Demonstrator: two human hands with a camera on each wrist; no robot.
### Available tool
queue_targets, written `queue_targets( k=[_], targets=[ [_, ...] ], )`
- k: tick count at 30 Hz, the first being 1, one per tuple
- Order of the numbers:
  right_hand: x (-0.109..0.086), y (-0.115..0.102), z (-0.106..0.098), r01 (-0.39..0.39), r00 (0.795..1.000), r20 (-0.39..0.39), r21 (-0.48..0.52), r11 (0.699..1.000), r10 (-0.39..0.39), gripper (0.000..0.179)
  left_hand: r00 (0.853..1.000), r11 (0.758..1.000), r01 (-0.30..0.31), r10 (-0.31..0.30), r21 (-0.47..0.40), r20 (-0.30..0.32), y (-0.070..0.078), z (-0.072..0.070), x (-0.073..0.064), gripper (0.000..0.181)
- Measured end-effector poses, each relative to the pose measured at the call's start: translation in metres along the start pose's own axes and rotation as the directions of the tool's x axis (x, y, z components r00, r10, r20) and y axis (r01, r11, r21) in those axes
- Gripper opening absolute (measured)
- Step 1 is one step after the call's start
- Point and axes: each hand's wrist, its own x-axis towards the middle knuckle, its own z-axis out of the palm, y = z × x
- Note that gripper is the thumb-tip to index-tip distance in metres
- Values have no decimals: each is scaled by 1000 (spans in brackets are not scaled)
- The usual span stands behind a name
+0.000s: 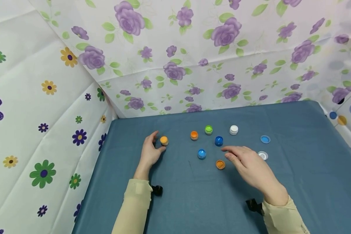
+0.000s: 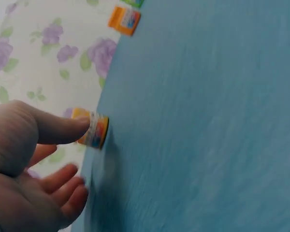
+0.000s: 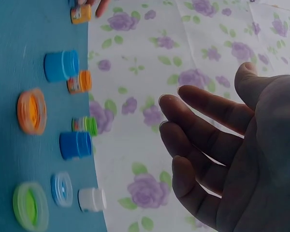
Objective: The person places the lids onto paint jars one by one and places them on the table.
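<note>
My left hand point(image 1: 150, 151) is at a small yellow-orange capped paint pot point(image 1: 164, 140), thumb on the near side and fingers on the far side. In the left wrist view the thumb overlaps the pot's label point(image 2: 93, 129); whether it touches cannot be told. The other fingers are spread loosely. Above the table, my right hand point(image 1: 250, 165) hovers with relaxed fingers and holds nothing. Nearest to it are an orange lid point(image 1: 220, 164) lying inside up, a dark blue paint pot point(image 1: 219, 141) and a pale lid point(image 1: 263, 155), green inside in the right wrist view.
Between the hands stands a light blue pot point(image 1: 201, 154). Farther back are an orange pot point(image 1: 194, 135), a green pot point(image 1: 208, 130) and a white pot point(image 1: 233, 130). A blue lid point(image 1: 265, 139) lies at the right. Flowered cloth walls point(image 1: 175, 87) border the blue table point(image 1: 193, 201).
</note>
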Motion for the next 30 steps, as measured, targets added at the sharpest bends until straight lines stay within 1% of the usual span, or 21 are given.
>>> queue_targets(
  k=[2,3,5,6,8,9,10,12,14,16,19,22,25,28,30],
  targets=[
    [-3,4,-3,-22,1000,-8,-7,1000,22,36,997,1000,-20,19,-18,-76,5,3,-7,77],
    [-4,6,-5,-32,999,-14,-11,999,32,36,992,999,-44,40,-30,-122,8,5,-11,76],
    [-6,10,-8,-47,999,-22,-18,999,46,38,973,993,-106,93,-54,-210,15,9,-18,71],
    [-7,11,-9,-53,998,-27,-20,998,52,39,963,987,-143,123,-68,-242,19,11,-21,68],
    [-9,14,-12,-63,997,-47,-23,998,62,40,945,972,-217,185,-92,-270,29,15,-27,63],
    [-9,16,-13,-71,996,-59,-25,997,69,40,942,963,-246,211,-107,-261,34,18,-30,61],
    [-10,17,-14,-77,994,-74,-29,997,75,40,944,956,-264,229,-126,-239,39,21,-33,59],
    [-11,20,-17,-99,990,-108,-34,994,95,41,954,949,-276,250,-156,-168,49,29,-39,58],
    [-12,24,-19,-127,984,-133,-40,991,121,43,965,950,-258,247,-176,-84,57,38,-45,60],
    [-14,27,-21,-156,977,-155,-47,987,147,45,972,957,-233,235,-172,-4,62,50,-50,61],
    [-16,30,-22,-189,970,-165,-51,981,179,47,973,972,-193,207,-135,103,66,66,-54,65],
    [-18,31,-23,-205,967,-165,-50,977,195,48,967,984,-155,169,-87,192,68,79,-56,68],
    [-19,30,-23,-209,967,-157,-45,977,199,49,960,991,-124,133,-53,245,71,87,-57,67],
    [-20,30,-23,-213,967,-152,-44,976,204,49,958,992,-121,125,-32,259,74,93,-57,62],
    [-20,29,-22,-213,968,-142,-42,976,205,50,959,993,-116,120,-29,257,75,95,-57,58]
  ],
)
